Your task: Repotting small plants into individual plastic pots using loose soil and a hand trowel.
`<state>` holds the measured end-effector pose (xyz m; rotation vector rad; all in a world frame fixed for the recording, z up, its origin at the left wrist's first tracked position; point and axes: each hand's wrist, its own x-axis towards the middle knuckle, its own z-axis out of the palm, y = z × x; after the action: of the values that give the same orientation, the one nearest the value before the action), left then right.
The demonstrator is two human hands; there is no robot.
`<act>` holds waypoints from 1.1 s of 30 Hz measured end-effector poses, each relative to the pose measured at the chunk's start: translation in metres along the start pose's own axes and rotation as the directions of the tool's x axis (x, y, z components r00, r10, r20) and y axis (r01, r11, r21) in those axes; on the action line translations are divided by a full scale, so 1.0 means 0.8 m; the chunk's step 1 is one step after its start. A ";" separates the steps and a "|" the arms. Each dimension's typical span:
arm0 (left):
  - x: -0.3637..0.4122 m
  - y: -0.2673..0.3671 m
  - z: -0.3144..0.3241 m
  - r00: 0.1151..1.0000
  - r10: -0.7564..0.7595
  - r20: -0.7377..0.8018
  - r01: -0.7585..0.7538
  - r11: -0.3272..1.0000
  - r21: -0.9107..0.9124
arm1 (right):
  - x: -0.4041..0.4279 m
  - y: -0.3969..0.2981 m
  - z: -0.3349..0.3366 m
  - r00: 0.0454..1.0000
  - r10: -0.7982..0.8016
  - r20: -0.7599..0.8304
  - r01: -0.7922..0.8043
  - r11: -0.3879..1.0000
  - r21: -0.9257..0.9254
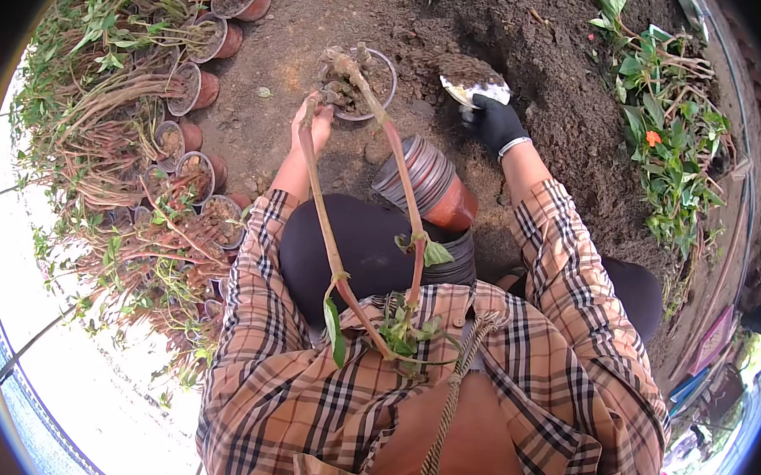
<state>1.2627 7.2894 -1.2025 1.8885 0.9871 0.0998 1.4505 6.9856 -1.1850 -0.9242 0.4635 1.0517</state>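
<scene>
My bare left hand (313,127) is at the near left rim of a round plastic pot (392,83), its fingers closed around the base of a thick woody plant stem (318,190). A second long stem (399,153) rises from the same pot. Both lean toward me, with a few green leaves (407,335) at their ends against my shirt. In its black glove, my right hand (494,126) grips a white scoop (475,92) heaped with dark soil (465,68), to the right of the pot. How deep the pot is filled is partly hidden by the stems.
A tilted stack of nested plastic pots (427,178) stands before my knees. Rows of potted plants (195,90) with long bare stems line the left. Loose soil (561,118) is banked at the right, beside leafy plants (672,139) with an orange flower (653,138).
</scene>
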 end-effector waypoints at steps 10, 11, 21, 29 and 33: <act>-0.037 0.066 0.036 0.943 -0.276 0.186 0.297 0.949 -0.100 | 0.004 -0.014 0.064 0.808 -0.571 0.149 0.314 0.202 -0.928; -0.039 0.063 0.031 0.939 -0.279 0.202 0.310 0.940 -0.140 | -0.006 -0.012 0.079 0.669 -0.687 0.282 0.238 -0.161 -0.958; 0.000 0.102 0.007 0.979 0.134 0.157 -0.171 0.952 0.254 | -0.015 0.006 -0.008 0.814 -0.580 0.021 0.144 0.168 -0.975; -0.051 0.055 0.029 0.975 -0.208 0.078 0.197 0.971 0.136 | -0.032 0.030 -0.046 0.975 0.036 -0.219 -0.052 0.996 -0.067; -0.088 0.039 0.050 0.685 -0.064 0.726 0.038 0.998 0.053 | -0.037 0.042 -0.033 0.980 0.081 -0.184 -0.095 0.993 -0.069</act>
<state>1.2523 7.2071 -1.1764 1.6844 0.4720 -0.6733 1.4100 6.9540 -1.1927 -1.0820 0.6223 1.0767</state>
